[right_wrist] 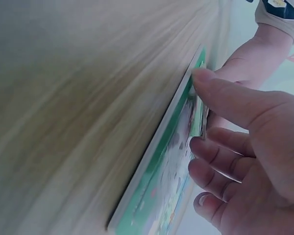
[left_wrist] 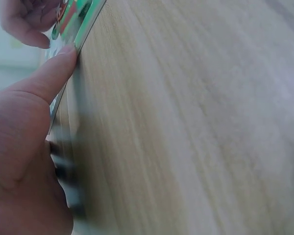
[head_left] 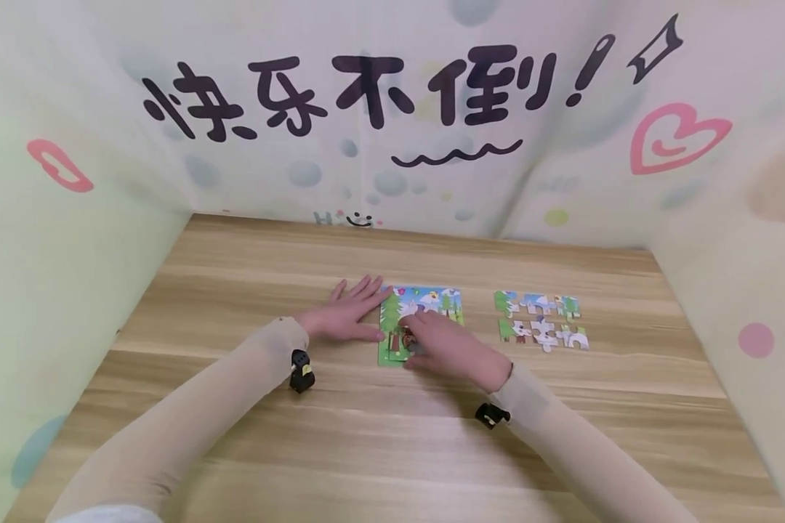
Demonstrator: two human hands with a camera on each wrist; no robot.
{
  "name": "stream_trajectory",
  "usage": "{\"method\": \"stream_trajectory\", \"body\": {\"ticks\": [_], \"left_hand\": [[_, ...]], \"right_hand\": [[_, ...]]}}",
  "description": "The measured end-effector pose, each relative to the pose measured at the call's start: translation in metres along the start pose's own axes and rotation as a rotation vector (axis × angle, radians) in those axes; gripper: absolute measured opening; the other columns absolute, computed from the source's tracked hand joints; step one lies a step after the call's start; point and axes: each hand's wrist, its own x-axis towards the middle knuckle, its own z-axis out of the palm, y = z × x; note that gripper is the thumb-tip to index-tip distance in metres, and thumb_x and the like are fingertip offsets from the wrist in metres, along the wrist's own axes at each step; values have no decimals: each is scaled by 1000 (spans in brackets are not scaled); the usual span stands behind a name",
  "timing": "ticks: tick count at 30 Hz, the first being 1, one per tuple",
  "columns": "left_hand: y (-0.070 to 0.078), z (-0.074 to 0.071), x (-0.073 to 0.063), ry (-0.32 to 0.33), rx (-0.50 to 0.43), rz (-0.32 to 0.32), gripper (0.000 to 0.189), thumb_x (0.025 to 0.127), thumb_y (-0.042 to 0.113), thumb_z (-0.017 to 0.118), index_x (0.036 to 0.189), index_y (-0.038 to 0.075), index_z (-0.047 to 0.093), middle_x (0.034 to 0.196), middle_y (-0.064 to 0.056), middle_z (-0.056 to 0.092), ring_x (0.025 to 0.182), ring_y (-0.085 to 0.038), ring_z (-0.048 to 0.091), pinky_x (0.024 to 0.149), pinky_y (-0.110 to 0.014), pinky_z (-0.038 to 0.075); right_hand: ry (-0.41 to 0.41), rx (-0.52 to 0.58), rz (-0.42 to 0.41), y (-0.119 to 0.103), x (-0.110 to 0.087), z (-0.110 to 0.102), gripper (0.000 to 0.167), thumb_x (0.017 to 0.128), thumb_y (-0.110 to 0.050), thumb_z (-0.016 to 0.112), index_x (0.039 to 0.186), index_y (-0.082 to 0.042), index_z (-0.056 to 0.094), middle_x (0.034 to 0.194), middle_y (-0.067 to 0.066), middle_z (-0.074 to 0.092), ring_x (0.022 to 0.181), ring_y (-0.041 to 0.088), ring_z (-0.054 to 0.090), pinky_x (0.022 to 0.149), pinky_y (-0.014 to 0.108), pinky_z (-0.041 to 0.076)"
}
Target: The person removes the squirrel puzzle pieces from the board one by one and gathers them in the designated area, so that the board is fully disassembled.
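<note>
A picture puzzle board (head_left: 446, 298) with a green border lies flat on the wooden table, printed with trees, sky and animals. My left hand (head_left: 348, 314) is spread flat at its left side, thumb and fingertips on the edge. In the left wrist view the left thumb (left_wrist: 59, 68) presses the board's rim. Over the lower middle of the board, my right hand (head_left: 454, 347) bends its fingers and thumb around a small puzzle piece (right_wrist: 204, 120), seen nearly edge-on in the right wrist view. The hand hides part of the picture.
To the right of the board, several loose puzzle pieces (head_left: 544, 334) lie in two rows. The wooden table (head_left: 366, 450) meets a printed cloth wall (head_left: 288, 181) at the back and sides. Small black cameras (head_left: 302, 372) sit on both wrists.
</note>
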Motion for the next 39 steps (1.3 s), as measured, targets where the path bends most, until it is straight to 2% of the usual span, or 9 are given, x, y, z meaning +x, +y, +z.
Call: {"method": "stream_trajectory", "body": {"ticks": [3, 11, 16, 23, 28, 34, 39], "left_hand": [[0, -1, 0, 6, -2, -1, 91, 103, 47, 62, 168, 11, 11, 174, -17, -5, 160, -37, -10, 124, -62, -12], [-1, 0, -1, -18, 8, -14, 92, 103, 50, 61, 169, 14, 8, 174, -14, -8, 160, -34, -12, 124, -60, -12], [-3, 1, -3, -24, -5, -22, 92, 103, 49, 61, 169, 14, 8, 175, -13, -10, 160, -33, -14, 124, -60, -13], [-2, 2, -2, -24, -17, -19, 92, 103, 49, 61, 169, 14, 8, 175, -14, -10, 160, -32, -15, 124, -59, -14], [0, 1, -1, -19, -20, -12, 92, 103, 47, 62, 169, 12, 9, 174, -15, -9, 160, -34, -14, 124, -60, -14], [0, 0, -1, -17, -14, -17, 92, 102, 48, 63, 169, 13, 10, 175, -15, -7, 160, -35, -13, 124, -61, -13], [2, 0, -1, -22, -25, -13, 92, 102, 47, 63, 169, 12, 10, 175, -15, -8, 160, -35, -13, 124, -61, -13]], "right_hand": [[21, 2, 9, 1, -8, -3, 67, 88, -32, 85, 139, 3, 59, 118, 10, 69, 109, 26, 66, 100, 43, 54], [49, 61, 68, 19, -43, -5, 66, 89, -33, 84, 140, 0, 60, 114, 6, 67, 103, 20, 64, 92, 40, 57], [81, 83, 113, 33, -72, -5, 63, 88, -29, 86, 139, -2, 61, 111, 1, 66, 99, 16, 63, 87, 38, 58], [154, 221, 179, 54, -118, -9, 58, 89, -19, 84, 138, 0, 62, 112, 0, 63, 103, 19, 64, 89, 43, 58], [196, 222, 217, 66, -145, -11, 55, 86, -16, 86, 134, 0, 65, 109, -1, 63, 101, 22, 65, 86, 41, 59], [203, 239, 272, 78, -164, -7, 55, 84, -19, 89, 131, -2, 67, 106, -3, 64, 95, 16, 61, 78, 33, 56], [214, 239, 278, 82, -173, -4, 43, 84, -18, 88, 121, -4, 71, 105, -2, 64, 94, 15, 64, 78, 30, 58]]}}
